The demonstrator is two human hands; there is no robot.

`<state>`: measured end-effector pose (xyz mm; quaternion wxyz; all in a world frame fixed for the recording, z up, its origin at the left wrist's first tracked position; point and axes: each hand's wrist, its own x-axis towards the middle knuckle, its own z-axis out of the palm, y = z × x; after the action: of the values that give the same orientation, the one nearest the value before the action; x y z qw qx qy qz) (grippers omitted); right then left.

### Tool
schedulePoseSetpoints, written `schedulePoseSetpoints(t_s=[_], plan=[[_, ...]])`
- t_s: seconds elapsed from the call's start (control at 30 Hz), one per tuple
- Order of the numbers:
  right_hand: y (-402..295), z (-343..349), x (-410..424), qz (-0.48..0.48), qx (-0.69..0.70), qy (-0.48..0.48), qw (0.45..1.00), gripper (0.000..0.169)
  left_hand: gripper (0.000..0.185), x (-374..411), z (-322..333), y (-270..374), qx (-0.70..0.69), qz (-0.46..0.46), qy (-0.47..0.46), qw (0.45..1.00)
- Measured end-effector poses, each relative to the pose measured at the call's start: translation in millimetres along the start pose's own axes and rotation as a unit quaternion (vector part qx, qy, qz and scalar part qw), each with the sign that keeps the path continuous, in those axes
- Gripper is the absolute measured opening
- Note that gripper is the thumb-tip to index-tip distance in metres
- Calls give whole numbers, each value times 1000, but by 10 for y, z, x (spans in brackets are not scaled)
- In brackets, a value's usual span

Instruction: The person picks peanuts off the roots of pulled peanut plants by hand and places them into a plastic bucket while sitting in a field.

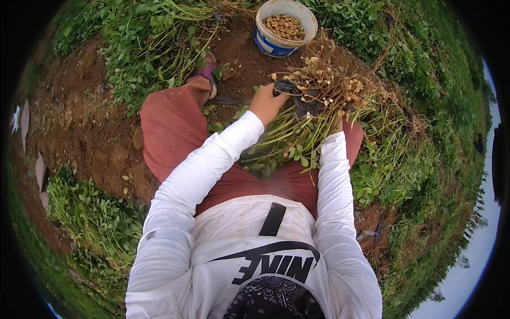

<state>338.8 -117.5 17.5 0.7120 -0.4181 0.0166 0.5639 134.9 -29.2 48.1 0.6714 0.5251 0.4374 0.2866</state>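
Observation:
My left hand point(266, 104) grips a torn piece of black plastic film point(306, 104) that is caught among the roots of a bunch of peanut plants. My right hand point(338, 124) is mostly hidden behind the stems and seems to hold the bunch from below, near the right knee. Pale peanut pods point(352, 88) and brown roots point up and away from me. The green stems and leaves point(297, 133) trail back over my lap between the legs.
Beyond the hands, a white and blue plastic bucket point(287, 40) holds many loose peanut pods point(284, 27). Heaps of pulled peanut plants lie at the far left point(155, 48), near left point(95, 215) and right point(392, 159). Brown soil point(87, 119) shows between them.

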Motion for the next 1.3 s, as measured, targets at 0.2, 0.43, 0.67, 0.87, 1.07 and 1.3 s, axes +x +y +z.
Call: schedulePoseSetpoints(t_s=[0.2, 0.43, 0.67, 0.87, 1.07, 1.3], plan=[[95, 475, -222, -88, -185, -108, 973, 62, 19, 155, -253, 327, -167, -75, 93, 979], [473, 754, -266, -204, -416, -111, 879, 62, 33, 73, 52, 150, -136, -21, 8, 990], [322, 218, 39, -132, -197, -19, 971, 28, 46, -70, 22, 43, 52, 140, 20, 989], [277, 169, 6, -39, -179, 13, 983, 36, 33, -8, -140, 244, 33, 158, 97, 982], [343, -177, 220, -108, -208, -88, 968, 33, 31, 137, -380, 252, 134, 186, 152, 961], [307, -122, 123, -99, -217, -186, 953, 43, 43, 203, -184, 416, 175, 198, 5, 964]])
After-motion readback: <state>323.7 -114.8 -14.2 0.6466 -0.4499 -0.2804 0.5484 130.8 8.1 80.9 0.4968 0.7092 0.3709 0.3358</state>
